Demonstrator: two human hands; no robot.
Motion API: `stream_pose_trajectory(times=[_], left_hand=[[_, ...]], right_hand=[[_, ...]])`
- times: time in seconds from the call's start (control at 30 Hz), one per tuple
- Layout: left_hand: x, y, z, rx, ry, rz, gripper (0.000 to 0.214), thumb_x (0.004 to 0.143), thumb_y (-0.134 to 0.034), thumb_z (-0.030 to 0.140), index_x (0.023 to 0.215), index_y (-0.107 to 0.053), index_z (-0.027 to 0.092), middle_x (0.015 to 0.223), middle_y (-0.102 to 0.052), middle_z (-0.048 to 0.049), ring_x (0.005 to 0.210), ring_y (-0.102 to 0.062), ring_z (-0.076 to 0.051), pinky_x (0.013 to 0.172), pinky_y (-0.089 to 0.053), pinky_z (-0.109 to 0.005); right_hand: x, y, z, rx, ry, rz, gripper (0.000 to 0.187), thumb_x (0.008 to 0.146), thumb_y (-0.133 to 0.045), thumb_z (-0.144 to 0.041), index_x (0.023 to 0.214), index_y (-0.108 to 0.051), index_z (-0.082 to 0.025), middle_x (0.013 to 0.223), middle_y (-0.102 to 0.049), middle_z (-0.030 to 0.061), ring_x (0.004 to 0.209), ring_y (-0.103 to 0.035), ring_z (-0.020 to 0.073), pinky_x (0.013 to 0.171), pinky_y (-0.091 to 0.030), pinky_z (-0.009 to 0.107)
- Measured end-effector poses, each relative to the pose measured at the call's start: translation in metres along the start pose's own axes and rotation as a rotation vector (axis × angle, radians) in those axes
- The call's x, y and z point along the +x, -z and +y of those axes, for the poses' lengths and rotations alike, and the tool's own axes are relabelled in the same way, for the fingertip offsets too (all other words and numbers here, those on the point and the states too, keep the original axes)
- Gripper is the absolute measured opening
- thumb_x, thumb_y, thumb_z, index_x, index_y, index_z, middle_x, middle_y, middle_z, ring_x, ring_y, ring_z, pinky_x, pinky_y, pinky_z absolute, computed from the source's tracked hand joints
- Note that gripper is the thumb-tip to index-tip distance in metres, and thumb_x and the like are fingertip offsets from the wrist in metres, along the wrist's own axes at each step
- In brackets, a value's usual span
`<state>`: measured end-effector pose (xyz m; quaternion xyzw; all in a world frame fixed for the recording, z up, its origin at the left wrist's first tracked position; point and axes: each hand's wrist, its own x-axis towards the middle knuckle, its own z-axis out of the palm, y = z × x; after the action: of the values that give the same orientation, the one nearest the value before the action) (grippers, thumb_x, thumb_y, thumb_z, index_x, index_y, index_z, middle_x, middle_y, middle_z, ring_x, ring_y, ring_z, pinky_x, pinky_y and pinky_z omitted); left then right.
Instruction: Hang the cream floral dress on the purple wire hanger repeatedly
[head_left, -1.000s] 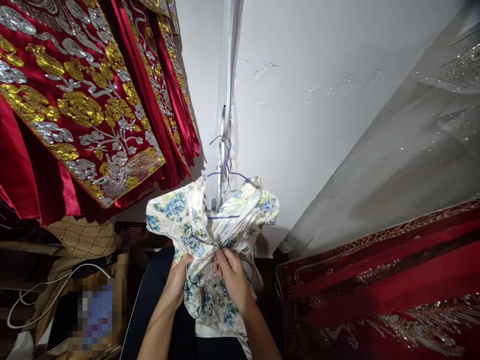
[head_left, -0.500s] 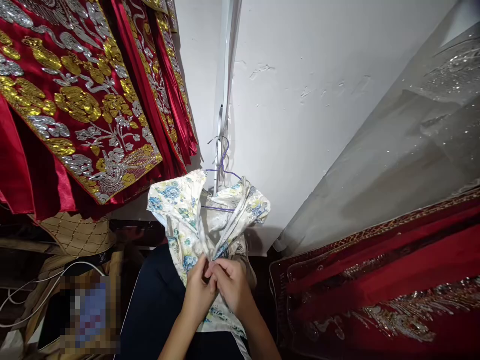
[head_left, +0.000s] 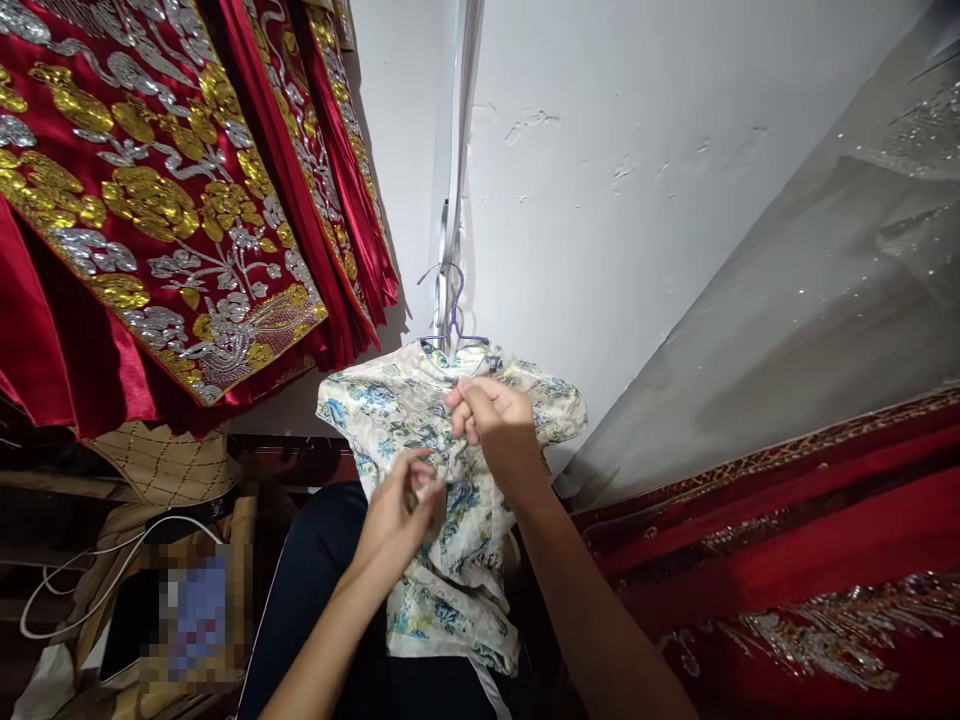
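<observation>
A small white dress with blue flowers (head_left: 457,560) hangs on a purple wire hanger (head_left: 454,310) hooked on a white wall rail. My right hand (head_left: 491,420) pinches the cloth just below the collar, fingers closed. Lower down, my left hand (head_left: 401,505) grips the front of the dress at chest height, fingers curled round the fabric. The dress front lies closed and flat between my hands.
Red garments with gold and silver embroidery (head_left: 150,200) hang at the upper left. A sheer sequined cloth (head_left: 825,270) and more red embroidered fabric (head_left: 787,560) fill the right. A woven bag (head_left: 161,465) and white cable (head_left: 90,570) lie lower left. The white wall (head_left: 600,150) is behind.
The dress front, gaping before, is now closed. My right hand has risen from the waist area to the collar; my left hand stays lower on the front.
</observation>
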<state>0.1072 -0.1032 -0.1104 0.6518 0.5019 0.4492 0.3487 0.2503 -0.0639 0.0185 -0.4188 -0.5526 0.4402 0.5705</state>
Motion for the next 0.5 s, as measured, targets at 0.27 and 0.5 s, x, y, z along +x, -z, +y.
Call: stream_pose_trajectory(times=[0.27, 0.5], left_hand=[[0.08, 0.043, 0.099, 0.179, -0.622, 0.204, 0.008, 0.095, -0.06, 0.021, 0.092, -0.067, 0.018, 0.087, -0.067, -0.0022, 0.078, -0.06, -0.014, 0.074, -0.046, -0.027], [0.09, 0.111, 0.031, -0.823, -0.204, 0.826, 0.003, 0.088, -0.069, 0.019, 0.088, -0.066, 0.017, 0.078, -0.062, 0.0023, 0.071, -0.059, -0.009, 0.076, -0.049, -0.02]], right_hand=[[-0.009, 0.001, 0.034, -0.176, 0.068, 0.026, 0.026, 0.092, -0.053, -0.033, 0.073, -0.062, -0.019, 0.052, -0.049, -0.0047, 0.048, -0.041, 0.0106, 0.049, -0.03, 0.023], [-0.051, -0.005, 0.106, -0.208, -0.082, -0.017, 0.032, 0.089, -0.053, -0.032, 0.06, -0.055, -0.021, 0.05, -0.041, -0.003, 0.048, -0.037, 0.0135, 0.049, -0.026, 0.028]])
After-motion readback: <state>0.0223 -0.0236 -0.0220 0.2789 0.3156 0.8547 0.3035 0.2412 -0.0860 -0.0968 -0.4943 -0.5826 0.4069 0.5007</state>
